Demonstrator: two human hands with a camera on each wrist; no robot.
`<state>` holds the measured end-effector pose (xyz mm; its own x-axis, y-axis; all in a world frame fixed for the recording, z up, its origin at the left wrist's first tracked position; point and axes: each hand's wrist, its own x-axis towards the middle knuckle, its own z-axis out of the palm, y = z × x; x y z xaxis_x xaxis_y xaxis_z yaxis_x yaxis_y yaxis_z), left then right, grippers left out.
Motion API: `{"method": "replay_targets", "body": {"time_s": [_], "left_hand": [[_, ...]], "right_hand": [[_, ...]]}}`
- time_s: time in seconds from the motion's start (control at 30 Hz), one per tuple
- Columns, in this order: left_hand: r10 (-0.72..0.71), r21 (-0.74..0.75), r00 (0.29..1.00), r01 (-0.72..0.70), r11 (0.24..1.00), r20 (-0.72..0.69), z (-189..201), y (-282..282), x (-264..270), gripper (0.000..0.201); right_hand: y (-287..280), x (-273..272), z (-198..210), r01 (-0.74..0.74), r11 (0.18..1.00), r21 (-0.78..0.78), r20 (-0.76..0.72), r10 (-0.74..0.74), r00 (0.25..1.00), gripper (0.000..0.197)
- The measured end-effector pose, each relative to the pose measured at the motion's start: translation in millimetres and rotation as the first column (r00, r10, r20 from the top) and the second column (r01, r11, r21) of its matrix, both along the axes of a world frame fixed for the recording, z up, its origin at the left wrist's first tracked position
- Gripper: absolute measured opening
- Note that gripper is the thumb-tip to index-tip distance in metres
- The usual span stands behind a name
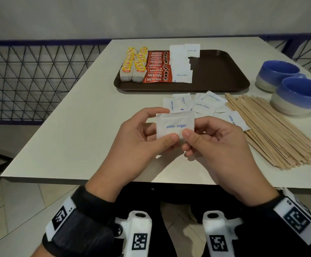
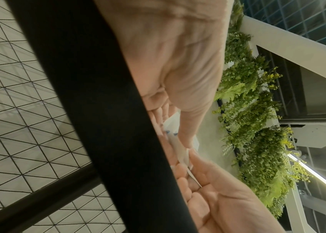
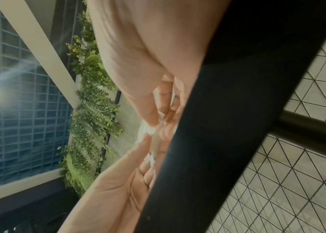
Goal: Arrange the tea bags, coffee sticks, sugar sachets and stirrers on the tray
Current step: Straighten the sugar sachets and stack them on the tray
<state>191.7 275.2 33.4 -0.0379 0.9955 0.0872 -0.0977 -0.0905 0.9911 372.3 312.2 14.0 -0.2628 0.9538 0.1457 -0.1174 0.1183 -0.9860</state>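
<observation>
Both hands hold a small stack of white sugar sachets (image 1: 175, 125) above the near part of the table. My left hand (image 1: 147, 134) grips the stack's left side, thumb on the front. My right hand (image 1: 206, 138) pinches its lower right corner. The brown tray (image 1: 215, 71) beyond holds yellow-tagged tea bags (image 1: 132, 65) in two rows, red coffee sticks (image 1: 157, 67) and a column of sugar sachets (image 1: 181, 65). More loose sachets (image 1: 203, 104) lie in front of the tray. Wooden stirrers (image 1: 273, 134) lie fanned out on the table at right. The wrist views show the stack's edges (image 2: 178, 145) (image 3: 148, 132) between fingers.
Two blue and white cups (image 1: 288, 84) stand at the right, behind the stirrers. The white table (image 1: 67, 127) has its near edge just under my wrists. A wire mesh railing (image 1: 30, 80) runs along the left.
</observation>
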Motion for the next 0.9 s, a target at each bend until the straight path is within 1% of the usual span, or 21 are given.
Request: {"method": "replay_targets", "body": {"time_s": [0.13, 0.2, 0.3, 0.37, 0.5, 0.57, 0.7, 0.77, 0.9], "left_hand": [[0.012, 0.015, 1.0, -0.012, 1.0, -0.002, 0.9, -1.7, -2.0, 0.054], [0.019, 0.024, 0.999, -0.018, 1.0, -0.03, -0.5, -1.1, -3.1, 0.055], [0.019, 0.023, 0.999, -0.018, 1.0, -0.05, -2.4, 0.3, -2.1, 0.054], [0.019, 0.016, 0.998, -0.018, 1.0, -0.057, -2.1, 0.9, -0.4, 0.047], [-0.019, 0.022, 0.994, 0.022, 1.0, -0.108, -2.0, 0.8, 2.7, 0.025], [-0.026, 0.007, 0.998, 0.027, 1.0, -0.064, -1.2, -1.3, 3.3, 0.022], [-0.048, -0.036, 0.999, 0.049, 0.998, 0.022, -0.5, -4.2, 4.7, 0.023], [-0.052, -0.053, 0.997, 0.055, 0.997, 0.056, 0.5, -4.6, 4.5, 0.023], [-0.059, -0.046, 0.998, 0.059, 0.997, 0.004, -0.1, -4.5, 3.6, 0.02]], "right_hand": [[-3.1, -5.0, 3.3, -0.04, 0.998, 0.04, 0.05, 0.038, 0.998, 0.014], [-3.3, -5.2, 2.6, -0.061, 0.996, 0.058, 0.069, 0.057, 0.996, 0.012], [-1.5, -1.9, 0.2, -0.058, 0.997, 0.057, 0.05, 0.056, 0.997, 0.008], [-0.5, 0.3, -0.3, -0.055, 0.997, 0.052, 0.038, 0.053, 0.998, 0.006], [0.7, 3.4, -1.5, -0.056, 0.998, 0.029, -0.002, 0.056, 0.998, 0.009], [0.2, 3.0, -1.2, -0.057, 0.997, 0.042, 0.004, 0.057, 0.998, 0.009], [-1.0, -1.2, 0.4, -0.051, 0.997, 0.062, 0.053, 0.048, 0.997, 0.011], [-1.0, -2.0, -0.1, -0.04, 0.998, 0.045, 0.041, 0.038, 0.998, 0.01], [-2.5, -1.6, -0.4, -0.019, 0.999, 0.05, 0.032, 0.017, 0.999, 0.009]]}}
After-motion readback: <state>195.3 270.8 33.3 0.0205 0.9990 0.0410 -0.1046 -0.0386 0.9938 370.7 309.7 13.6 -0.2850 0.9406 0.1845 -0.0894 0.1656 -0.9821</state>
